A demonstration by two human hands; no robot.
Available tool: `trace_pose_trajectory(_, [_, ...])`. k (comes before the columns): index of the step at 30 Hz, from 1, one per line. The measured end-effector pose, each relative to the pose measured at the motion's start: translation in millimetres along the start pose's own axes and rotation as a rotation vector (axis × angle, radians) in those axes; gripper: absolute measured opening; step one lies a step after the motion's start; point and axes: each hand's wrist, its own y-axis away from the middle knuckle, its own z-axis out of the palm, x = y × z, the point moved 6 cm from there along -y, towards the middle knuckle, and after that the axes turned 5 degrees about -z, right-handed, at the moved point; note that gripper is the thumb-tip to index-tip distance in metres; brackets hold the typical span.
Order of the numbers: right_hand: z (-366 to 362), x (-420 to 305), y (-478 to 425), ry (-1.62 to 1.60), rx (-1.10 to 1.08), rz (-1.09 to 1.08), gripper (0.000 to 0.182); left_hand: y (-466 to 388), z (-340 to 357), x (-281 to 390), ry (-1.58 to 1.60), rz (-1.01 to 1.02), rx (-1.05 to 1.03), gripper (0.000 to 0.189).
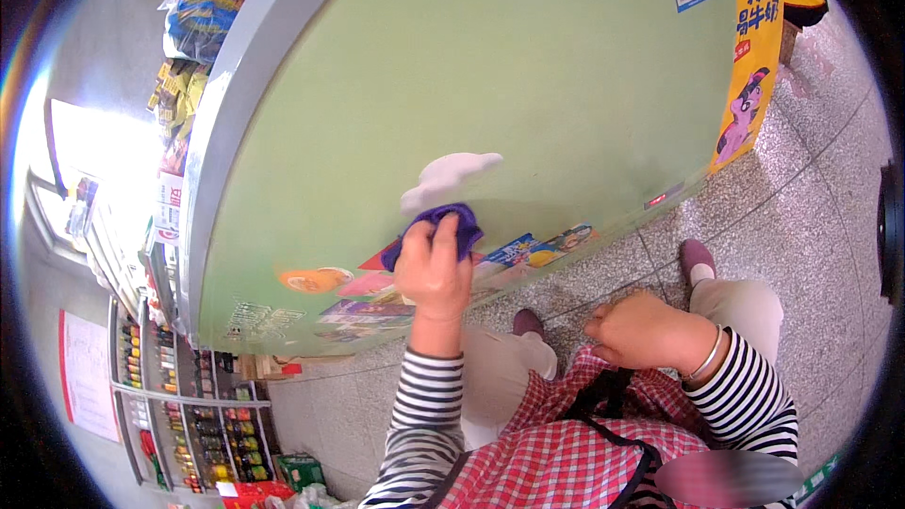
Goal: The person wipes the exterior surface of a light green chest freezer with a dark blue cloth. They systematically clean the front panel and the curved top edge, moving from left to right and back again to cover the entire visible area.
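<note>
My left hand (433, 272) presses a bunched purple cloth (452, 223) against a large pale green panel (495, 71), which looks like the side of a shop cabinet. The cloth touches the panel just below a white cloud-shaped decal (452, 177) and partly covers a red printed shape. Colourful printed stickers (516, 251) lie to the right of the cloth, and an orange decal (316, 279) is to its left. My right hand (629, 331), with a bangle at its wrist, hangs bent in front of the red checked apron (551, 459). Its fingers are partly hidden, and nothing is plainly held in it.
A grey rim (212, 127) edges the panel, with packaged goods (205, 14) beyond it. Shelves of bottles and jars (205, 424) stand at lower left, near a green box (300, 470). A yellow printed strip (756, 35) borders the right side. Speckled tile floor (813, 226) lies underfoot.
</note>
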Motion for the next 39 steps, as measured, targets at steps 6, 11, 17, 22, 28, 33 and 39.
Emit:
trace_pose_trajectory(6, [12,-3,-13,0.020,-0.046,-0.037,0.021,-29,18,45,0.040,0.020,0.070,0.033])
trace_pose_trajectory(11, [15,-4,-13,0.029,-0.032,-0.031,0.019,-31,22,48,0.066,0.052,0.000,0.030])
trace_pose_trajectory(17, [11,-2,-4,0.066,-0.046,0.006,0.017,1,-14,-18,0.013,-0.116,0.021,0.032])
trace_pose_trajectory(22, [20,-4,-14,0.061,-0.094,-0.029,0.016,-28,20,42,0.102,0.031,0.036,0.034])
trace_pose_trajectory(28, [28,0,-15,0.036,-0.072,-0.024,0.016,-37,30,61,0.136,0.133,0.071,0.025])
trace_pose_trajectory(33, [22,3,-5,0.083,-0.056,0.018,0.016,5,-8,-16,-0.040,-0.033,0.052,0.032])
trace_pose_trajectory(39, [16,-6,-10,0.085,-0.074,0.007,0.016,-14,2,11,0.093,-0.073,0.156,0.031])
